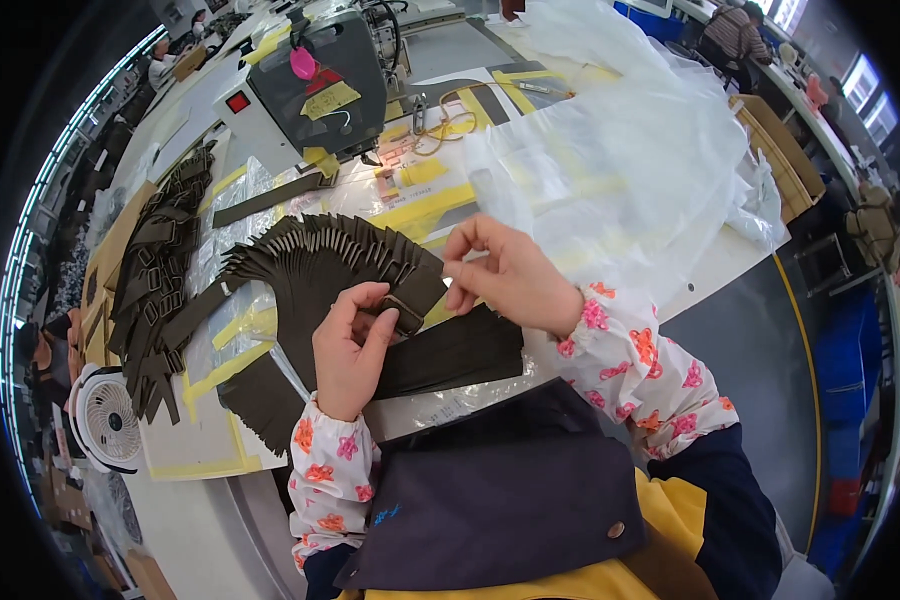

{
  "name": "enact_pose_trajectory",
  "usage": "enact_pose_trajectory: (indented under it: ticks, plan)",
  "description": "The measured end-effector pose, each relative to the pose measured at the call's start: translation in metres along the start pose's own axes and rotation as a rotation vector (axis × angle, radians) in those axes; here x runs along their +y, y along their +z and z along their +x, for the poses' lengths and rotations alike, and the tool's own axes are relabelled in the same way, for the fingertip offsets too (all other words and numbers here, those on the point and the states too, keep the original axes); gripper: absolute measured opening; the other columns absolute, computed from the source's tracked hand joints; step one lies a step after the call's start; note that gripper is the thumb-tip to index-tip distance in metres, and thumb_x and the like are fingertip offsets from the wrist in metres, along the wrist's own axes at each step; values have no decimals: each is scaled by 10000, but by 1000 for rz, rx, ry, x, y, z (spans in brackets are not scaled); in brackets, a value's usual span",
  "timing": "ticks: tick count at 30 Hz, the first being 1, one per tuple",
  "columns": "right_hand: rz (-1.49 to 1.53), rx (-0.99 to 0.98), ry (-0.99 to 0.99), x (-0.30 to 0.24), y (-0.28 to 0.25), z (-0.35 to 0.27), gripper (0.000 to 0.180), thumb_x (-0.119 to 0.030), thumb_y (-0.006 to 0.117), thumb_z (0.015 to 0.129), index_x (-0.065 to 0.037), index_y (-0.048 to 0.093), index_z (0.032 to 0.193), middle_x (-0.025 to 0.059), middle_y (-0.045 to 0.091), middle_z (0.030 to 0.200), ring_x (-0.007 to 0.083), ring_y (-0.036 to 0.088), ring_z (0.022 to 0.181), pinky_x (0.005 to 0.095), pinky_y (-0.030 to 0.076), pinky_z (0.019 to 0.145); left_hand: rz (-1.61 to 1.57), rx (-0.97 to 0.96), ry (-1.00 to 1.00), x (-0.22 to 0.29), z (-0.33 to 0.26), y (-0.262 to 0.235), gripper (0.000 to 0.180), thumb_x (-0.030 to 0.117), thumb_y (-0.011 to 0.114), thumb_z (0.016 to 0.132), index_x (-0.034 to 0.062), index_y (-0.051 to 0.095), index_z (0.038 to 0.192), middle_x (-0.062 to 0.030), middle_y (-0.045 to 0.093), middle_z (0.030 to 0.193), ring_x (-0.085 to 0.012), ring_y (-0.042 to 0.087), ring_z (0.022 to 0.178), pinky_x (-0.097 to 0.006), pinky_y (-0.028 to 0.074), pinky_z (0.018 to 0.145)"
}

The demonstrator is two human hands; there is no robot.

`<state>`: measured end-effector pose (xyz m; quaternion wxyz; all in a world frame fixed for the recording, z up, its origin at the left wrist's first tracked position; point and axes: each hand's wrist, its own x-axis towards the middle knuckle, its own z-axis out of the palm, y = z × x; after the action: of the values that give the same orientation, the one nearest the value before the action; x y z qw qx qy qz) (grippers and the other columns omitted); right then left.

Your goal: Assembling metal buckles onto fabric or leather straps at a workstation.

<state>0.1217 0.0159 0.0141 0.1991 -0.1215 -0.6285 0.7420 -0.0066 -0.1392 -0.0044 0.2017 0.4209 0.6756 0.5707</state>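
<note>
- The left hand [350, 345] is closed on a dark strap [410, 298], thumb on top and fingers curled under its near end
- The right hand [505, 275] pinches the far right end of the same strap between thumb and forefinger; the other fingers are loosely folded
- The strap sits at table centre, just above a fan of like straps [320, 250] spread in an overlapping arc to the left and far side
- More dark pieces lie flat under the hands [460, 350], on clear plastic sheet
- Handling judgement: the strap looks thin, light and flexible, likely webbing or faux leather; it should bend freely and hold no shape when lifted by one end
- Grip judgement: take it at both ends, flat between thumb and finger pads; a centre hold would let the ends droop
- The surface looks matte, so slip is unlikely; the neighbours overlap closely, so a careless pull could drag them out of the fan
- A pile of buckled straps [160, 270] lies at far left; a sewing machine [310, 80] stands far, a white bag [620, 150] at far right, a small fan [105, 420] at near left
</note>
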Motion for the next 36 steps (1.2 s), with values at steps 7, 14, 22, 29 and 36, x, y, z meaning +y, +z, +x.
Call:
enact_pose_trajectory:
  ticks: [7,14,22,29,36]
  plan:
    - [-1444,416,-222,54,-100,27,336,-19,467,770,-2,490,1104,194,475,1174,330,445,1106,422,351,929,397,-115,293,-2,1,7,181,5,605,726,9,588,906,-91,563,954,-172,556,783,-250,445,686]
    - [-1558,47,-476,77,-38,61,342,-71,454,754,-45,528,1087,147,439,1235,352,383,1166,419,310,970,457,-79,336,-6,3,10,162,12,622,707,21,600,867,-99,565,944,-251,575,829,-292,459,722]
    - [-1224,299,-99,25,-81,68,177,-215,583,706,-47,561,756,143,598,740,310,580,720,391,455,620,530,-17,404,-7,-5,14,122,29,633,699,27,603,817,-87,586,861,-245,573,780,-300,465,680]
    - [-1369,237,108,43,-86,71,267,-223,618,674,-45,526,851,140,590,807,312,574,779,396,453,665,543,80,475,-8,-16,15,114,47,639,689,52,606,799,-51,590,763,-217,573,695,-293,461,609]
    - [-1326,148,-5,44,-89,75,310,-220,611,662,-24,505,877,200,559,847,353,553,788,400,448,701,635,-35,258,-12,-23,0,200,117,613,744,30,590,923,-87,599,918,-279,578,834,-324,471,697]
